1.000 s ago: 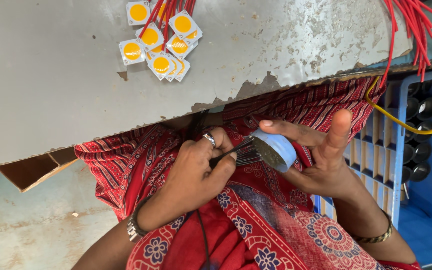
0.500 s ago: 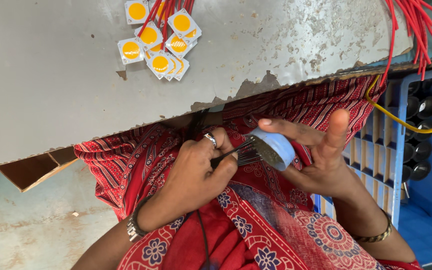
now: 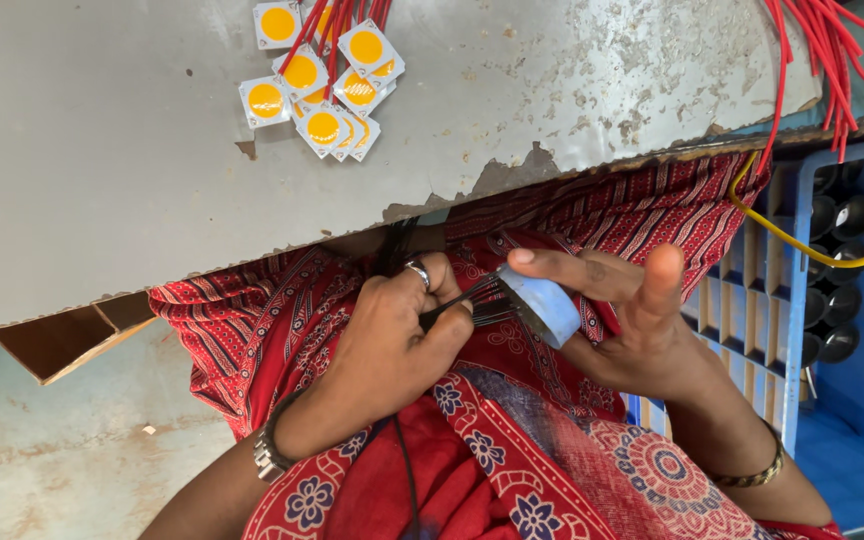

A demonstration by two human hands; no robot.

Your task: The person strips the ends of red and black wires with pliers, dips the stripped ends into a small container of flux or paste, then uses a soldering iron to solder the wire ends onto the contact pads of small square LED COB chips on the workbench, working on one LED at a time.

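Both hands are over my lap, which is covered in red patterned cloth (image 3: 512, 470), just below the edge of a worn grey table (image 3: 132, 170). My left hand (image 3: 392, 345), with a ring and a wristwatch, is closed around a bundle of thin black wires (image 3: 467, 298). The wire ends stick out to the right and meet a roll of blue tape (image 3: 550, 305). My right hand (image 3: 637, 325) holds that roll between forefinger and palm, thumb raised.
Several square white chips with yellow round centres (image 3: 322, 80) lie on the table on red wires. More red wires (image 3: 832, 50) hang at the top right. A yellow cable (image 3: 802, 250) crosses a blue crate (image 3: 797, 330) of black parts. Cardboard (image 3: 62, 345) sticks out under the table.
Almost nothing. My right thumb has dropped slightly and the tape roll has tilted a little against the wire ends. My left hand keeps the same hold.
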